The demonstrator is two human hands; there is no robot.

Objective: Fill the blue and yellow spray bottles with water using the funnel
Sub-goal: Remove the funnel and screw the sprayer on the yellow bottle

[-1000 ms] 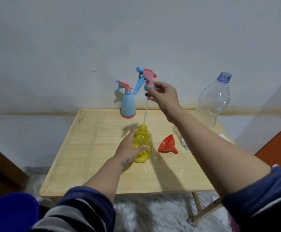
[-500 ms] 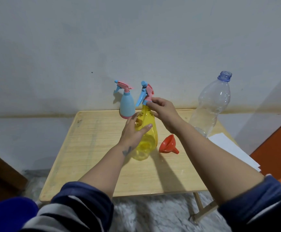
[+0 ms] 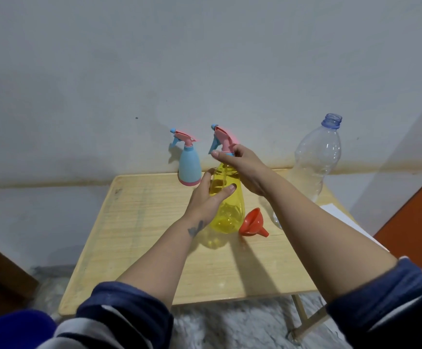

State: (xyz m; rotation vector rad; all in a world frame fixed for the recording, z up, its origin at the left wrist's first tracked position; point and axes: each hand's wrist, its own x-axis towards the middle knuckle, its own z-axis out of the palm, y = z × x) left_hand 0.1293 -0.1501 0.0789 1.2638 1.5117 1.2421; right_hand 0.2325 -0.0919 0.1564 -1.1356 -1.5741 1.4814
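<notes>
The yellow spray bottle (image 3: pixel 228 210) stands upright near the middle of the wooden table (image 3: pixel 139 222). My left hand (image 3: pixel 208 197) is wrapped around its body. My right hand (image 3: pixel 242 167) grips the collar of the pink and blue spray head (image 3: pixel 222 139), which sits on the bottle's neck. The blue spray bottle (image 3: pixel 189 165), with its own spray head on, stands at the table's back edge against the wall. An orange funnel (image 3: pixel 252 224) lies on its side just right of the yellow bottle.
A large clear plastic bottle (image 3: pixel 315 162) without a cap stands at the table's right side. White paper (image 3: pixel 343 217) lies at the right edge. A grey wall runs close behind, a fluffy rug lies below, and a blue object (image 3: pixel 11 328) sits at bottom left.
My right hand lowered the spray head, its tube sliding into the yellow bottle, until the head sat on the neck. My left hand has kept hold of the bottle.
</notes>
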